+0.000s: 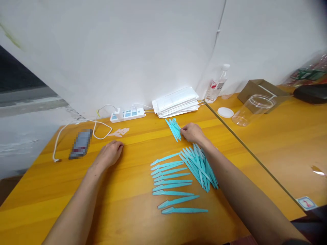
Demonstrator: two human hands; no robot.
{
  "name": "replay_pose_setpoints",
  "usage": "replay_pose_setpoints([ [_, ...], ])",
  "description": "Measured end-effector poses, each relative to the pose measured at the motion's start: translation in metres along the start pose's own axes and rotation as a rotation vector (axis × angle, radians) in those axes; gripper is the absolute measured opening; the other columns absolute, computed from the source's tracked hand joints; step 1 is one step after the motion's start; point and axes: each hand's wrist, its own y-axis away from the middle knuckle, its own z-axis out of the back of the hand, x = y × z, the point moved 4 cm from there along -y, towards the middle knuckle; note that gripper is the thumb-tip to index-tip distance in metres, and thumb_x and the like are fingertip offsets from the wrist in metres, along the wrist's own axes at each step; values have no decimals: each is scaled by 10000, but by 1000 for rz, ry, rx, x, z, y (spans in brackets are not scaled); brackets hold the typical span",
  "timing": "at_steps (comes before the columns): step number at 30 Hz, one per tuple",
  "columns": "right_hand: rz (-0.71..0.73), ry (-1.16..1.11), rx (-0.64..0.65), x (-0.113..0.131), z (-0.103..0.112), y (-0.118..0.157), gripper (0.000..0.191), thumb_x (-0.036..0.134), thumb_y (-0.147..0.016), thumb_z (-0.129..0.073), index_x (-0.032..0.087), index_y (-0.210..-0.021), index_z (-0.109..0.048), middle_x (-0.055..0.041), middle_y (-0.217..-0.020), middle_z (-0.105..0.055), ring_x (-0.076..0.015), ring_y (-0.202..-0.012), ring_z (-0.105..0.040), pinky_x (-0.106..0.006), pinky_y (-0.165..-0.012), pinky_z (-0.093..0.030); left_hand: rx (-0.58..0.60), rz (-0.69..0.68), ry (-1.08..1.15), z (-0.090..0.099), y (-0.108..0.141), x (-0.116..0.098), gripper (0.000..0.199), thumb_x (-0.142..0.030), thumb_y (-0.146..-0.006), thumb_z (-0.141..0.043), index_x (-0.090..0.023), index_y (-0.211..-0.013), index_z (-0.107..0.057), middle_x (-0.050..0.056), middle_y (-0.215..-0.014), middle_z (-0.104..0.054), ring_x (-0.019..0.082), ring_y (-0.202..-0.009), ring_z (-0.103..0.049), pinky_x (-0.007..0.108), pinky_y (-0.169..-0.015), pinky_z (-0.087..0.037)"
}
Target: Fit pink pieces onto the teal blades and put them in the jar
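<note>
My right hand (192, 132) reaches to the far middle of the wooden table (133, 190) and pinches a small bundle of teal plastic sticks (174, 128). A loose heap of the same teal sticks (199, 166) lies by my right forearm. To its left, several teal sticks (171, 183) lie side by side in a column. My left hand (110, 153) rests palm down on the table, fingers curled, holding nothing. A few pale pink sticks (119, 132) lie beyond it.
At the back stand a white power strip (127, 114) with cables, a stack of white packets (176, 101) and a water bottle (217, 85). A phone (81, 143) lies at the left. The adjoining table holds a clear jar (252, 109), its white lid (225, 112) and a cardboard box (260, 89).
</note>
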Motion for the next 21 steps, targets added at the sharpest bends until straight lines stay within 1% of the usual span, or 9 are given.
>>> replay_pose_setpoints([
  [3,-8,-43,-42,5,7,2,286,272,-869,-529,155,-720,-743,-122,-767,-748,-214,-780,-669,-268,-624,-362,-63,40,100,-2,8,-4,303,-352,-860,-471,-182,-936,-710,150,-1045,-709,323,-981,-655,439,-917,-468],
  [6,18,-122,-47,13,11,19,304,287,-929,-467,155,-853,-729,-106,-852,-754,-186,-800,-671,-244,-656,-402,-114,95,242,-4,17,-12,389,-430,-904,-433,-156,-1033,-678,125,-960,-720,260,-895,-678,384,-857,-514],
  [8,79,-228,20,22,6,41,300,303,-959,-428,166,-923,-692,-64,-855,-740,-141,-716,-646,-222,-629,-419,-125,144,527,-8,24,-26,448,-508,-907,-463,-137,-1081,-645,87,-867,-712,203,-787,-679,334,-792,-540],
  [10,169,-388,158,34,-3,67,279,341,-966,-427,176,-915,-646,-21,-792,-694,-113,-626,-581,-212,-575,-408,-131,218,967,-13,33,-46,474,-547,-824,-625,-131,-1051,-633,54,-839,-696,161,-739,-665,301,-764,-551],
  [12,238,-508,310,44,-13,92,263,367,-955,-450,180,-866,-613,13,-720,-614,-106,-598,-503,-213,-545,-378,-140,310,1344,-20,42,-69,491,-495,-692,-795,-134,-986,-639,30,-852,-684,134,-734,-654,279,-761,-554],
  [13,257,-538,367,47,-16,102,256,367,-949,-460,181,-850,-605,24,-703,-578,-105,-603,-473,-215,-544,-363,-140,346,1441,-24,47,-79,488,-462,-658,-836,-136,-966,-644,20,-852,-680,123,-733,-651,268,-759,-553],
  [16,279,-527,435,49,-22,118,238,349,-944,-465,185,-827,-592,39,-698,-527,-105,-630,-427,-222,-560,-334,-129,380,1527,-33,61,-100,443,-413,-681,-851,-139,-973,-661,12,-849,-686,109,-744,-655,251,-776,-548],
  [18,282,-509,434,46,-22,120,232,335,-945,-458,188,-810,-576,42,-695,-510,-107,-637,-413,-227,-570,-322,-120,360,1493,-36,68,-104,416,-417,-727,-824,-141,-995,-666,19,-851,-696,110,-745,-657,249,-780,-542],
  [21,292,-498,431,41,-22,118,237,323,-951,-443,193,-782,-546,48,-683,-473,-107,-637,-390,-234,-586,-315,-115,333,1418,-38,74,-104,400,-435,-762,-796,-145,-1006,-669,25,-875,-705,110,-745,-657,244,-782,-532],
])
